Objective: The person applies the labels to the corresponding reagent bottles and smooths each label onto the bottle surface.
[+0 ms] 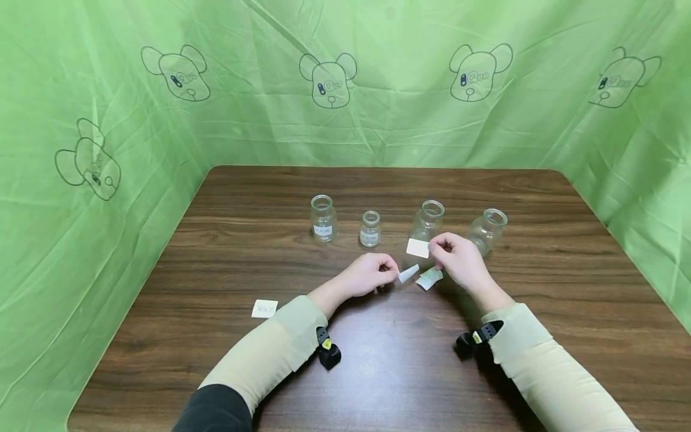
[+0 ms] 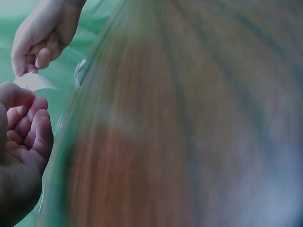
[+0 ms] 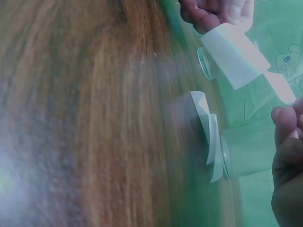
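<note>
My right hand (image 1: pixel 460 259) pinches a small white rectangular label (image 1: pixel 418 248) by its edge, in front of a clear glass jar (image 1: pixel 428 219). Lower and to the left, my left hand (image 1: pixel 372 273) pinches a white paper strip (image 1: pixel 408 273) between thumb and forefinger. In the right wrist view, the left hand's paper (image 3: pixel 236 56) appears broad and flat, overlapping the right hand's label (image 3: pixel 280 87). Curled paper scraps (image 1: pixel 430 278) lie on the table below my right hand. Another clear jar (image 1: pixel 490 225) stands partly hidden behind that hand.
On the brown wooden table (image 1: pixel 216 258), a glass jar (image 1: pixel 323 210) and a smaller bottle (image 1: pixel 370 219) stand further left, both bearing white labels with writing. A written paper label (image 1: pixel 264 308) lies near my left forearm. Green cloth (image 1: pixel 388 138) hangs around the table.
</note>
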Demonstrator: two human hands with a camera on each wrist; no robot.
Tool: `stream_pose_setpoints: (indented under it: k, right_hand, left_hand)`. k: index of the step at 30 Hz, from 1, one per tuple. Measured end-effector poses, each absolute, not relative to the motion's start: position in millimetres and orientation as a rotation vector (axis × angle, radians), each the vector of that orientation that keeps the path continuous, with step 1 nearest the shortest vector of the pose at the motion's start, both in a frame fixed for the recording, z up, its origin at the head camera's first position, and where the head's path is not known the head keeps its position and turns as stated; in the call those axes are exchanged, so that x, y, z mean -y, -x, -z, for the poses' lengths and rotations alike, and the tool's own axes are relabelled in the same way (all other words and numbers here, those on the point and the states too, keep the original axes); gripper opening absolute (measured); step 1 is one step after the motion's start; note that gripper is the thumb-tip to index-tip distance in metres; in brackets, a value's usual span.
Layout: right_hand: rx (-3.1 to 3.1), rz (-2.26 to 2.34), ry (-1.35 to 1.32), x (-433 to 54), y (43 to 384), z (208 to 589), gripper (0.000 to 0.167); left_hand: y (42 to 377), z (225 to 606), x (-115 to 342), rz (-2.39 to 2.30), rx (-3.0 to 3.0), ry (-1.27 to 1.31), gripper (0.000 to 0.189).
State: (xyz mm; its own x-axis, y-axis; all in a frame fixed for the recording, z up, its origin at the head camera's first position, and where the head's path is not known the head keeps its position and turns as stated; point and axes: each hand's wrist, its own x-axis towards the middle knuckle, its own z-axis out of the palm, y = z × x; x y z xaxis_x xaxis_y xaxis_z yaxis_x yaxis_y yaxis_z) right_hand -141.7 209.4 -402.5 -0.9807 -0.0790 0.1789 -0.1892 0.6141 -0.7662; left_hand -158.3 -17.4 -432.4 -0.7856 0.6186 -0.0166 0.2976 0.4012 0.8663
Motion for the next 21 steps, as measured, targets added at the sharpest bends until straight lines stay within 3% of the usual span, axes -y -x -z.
stream_pose_setpoints:
  k: [21]
  right_hand:
    - [2.690, -1.305, -0.221, -215, 142, 406, 0.014]
  left_hand:
    - [158, 435, 6, -0.928, -2.678, -0.971, 0.004]
